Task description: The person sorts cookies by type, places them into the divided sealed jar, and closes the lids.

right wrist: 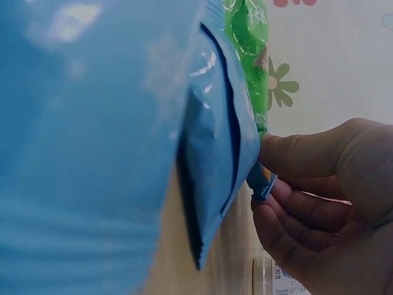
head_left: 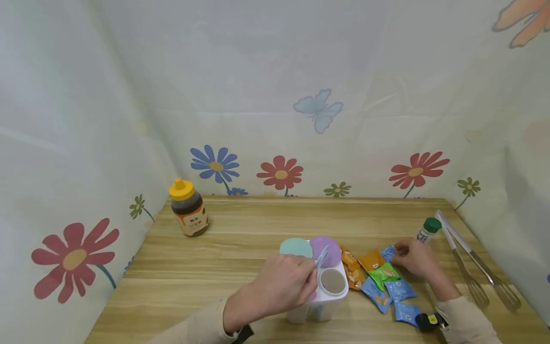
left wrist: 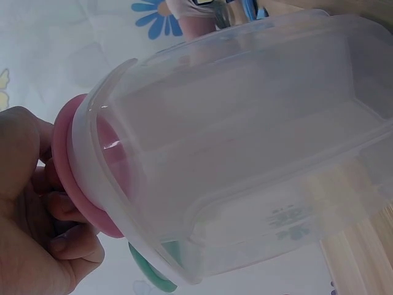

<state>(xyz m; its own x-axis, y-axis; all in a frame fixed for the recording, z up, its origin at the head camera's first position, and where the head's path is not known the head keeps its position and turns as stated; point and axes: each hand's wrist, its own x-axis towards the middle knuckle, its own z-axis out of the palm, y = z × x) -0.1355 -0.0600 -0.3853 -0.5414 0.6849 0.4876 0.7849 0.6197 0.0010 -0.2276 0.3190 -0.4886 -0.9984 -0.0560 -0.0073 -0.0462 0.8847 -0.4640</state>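
Note:
My left hand (head_left: 281, 282) is curled over a container with a white top (head_left: 341, 300) and clear walls (left wrist: 245, 147), and a slim light-blue plastic piece (head_left: 321, 255) sticks out of the fist. In the left wrist view the fingers are beside the pink lid (left wrist: 86, 172). A teal lid (head_left: 296, 247) and a purple lid (head_left: 330, 251) cover other compartments; one round compartment (head_left: 333, 281) has a white rim and looks grey-brown. My right hand (head_left: 416, 258) pinches the edge of a small blue snack packet (head_left: 388, 253) with thumb and fingers, at the back of the packet pile.
Orange packets (head_left: 354, 278), a green packet (head_left: 384, 274) and several blue packets (head_left: 399, 290) lie right of the container. A green-capped bottle (head_left: 429, 228) and metal tongs (head_left: 468, 253) are farther right. A yellow-capped honey bottle (head_left: 189, 210) stands at the back left.

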